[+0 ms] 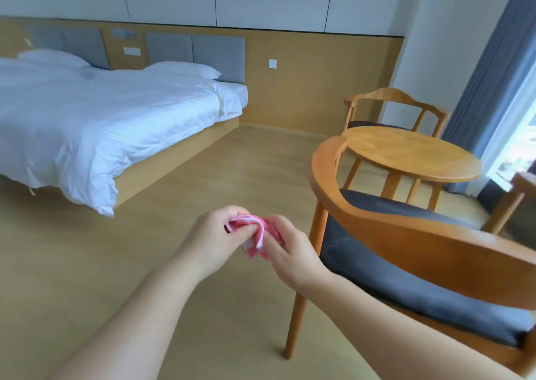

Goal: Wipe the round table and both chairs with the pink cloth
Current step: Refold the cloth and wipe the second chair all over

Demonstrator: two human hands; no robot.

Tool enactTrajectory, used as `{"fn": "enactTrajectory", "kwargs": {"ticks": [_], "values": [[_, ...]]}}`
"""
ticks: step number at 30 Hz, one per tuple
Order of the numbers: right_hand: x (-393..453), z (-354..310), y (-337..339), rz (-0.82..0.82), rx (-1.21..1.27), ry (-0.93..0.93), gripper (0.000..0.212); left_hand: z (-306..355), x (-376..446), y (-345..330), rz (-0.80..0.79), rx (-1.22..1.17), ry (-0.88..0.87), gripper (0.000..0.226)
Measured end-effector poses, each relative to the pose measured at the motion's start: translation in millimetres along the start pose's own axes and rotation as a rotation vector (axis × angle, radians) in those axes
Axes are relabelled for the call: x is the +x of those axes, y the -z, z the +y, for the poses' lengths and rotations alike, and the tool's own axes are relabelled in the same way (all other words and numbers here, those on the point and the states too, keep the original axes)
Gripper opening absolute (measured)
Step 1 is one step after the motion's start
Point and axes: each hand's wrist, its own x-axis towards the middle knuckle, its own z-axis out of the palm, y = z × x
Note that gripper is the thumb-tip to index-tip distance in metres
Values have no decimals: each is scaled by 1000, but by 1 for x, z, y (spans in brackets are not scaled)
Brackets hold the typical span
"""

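Note:
A small pink cloth [255, 234] with a white edge is bunched between both hands in front of me, over the floor. My left hand [216, 239] pinches its left side and my right hand [290, 252] grips its right side. The round wooden table [412, 155] stands at the right. A wooden chair with a dark seat cushion [406, 275] is close to me, just right of my hands, its curved back towards me. A second wooden chair [397, 110] stands behind the table by the wall.
A bed with white bedding [101, 118] fills the left side of the room. Open wooden floor [217, 171] lies between the bed and the chairs. Blue-grey curtains [499, 84] and a bright window are at the far right.

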Motion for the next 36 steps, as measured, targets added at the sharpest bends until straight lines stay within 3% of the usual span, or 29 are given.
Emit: {"fn": "enactTrajectory", "kwargs": {"ticks": [7,12,16,20,23,24,31,36], "values": [[72,-227,78,-206,75,-55,41,159,65,190,-28,-85,6,11],[130,-403,122,-291,76,-64,83,278,109,319,-46,-143,-9,14],[162,-491,136,-262,-91,36,82,327,125,381,-131,-116,-58,10],[182,-518,144,-400,-169,59,97,347,140,414,-223,-182,-73,28],[200,-514,153,-437,-172,32,98,346,168,413,-207,-112,-74,9],[208,-511,158,-422,-168,14,96,344,180,410,-203,-80,-74,5],[302,-475,209,-226,-203,10,79,348,281,380,-326,37,-176,39],[381,-467,230,-226,-266,32,30,339,351,381,-299,73,-230,49]]}}
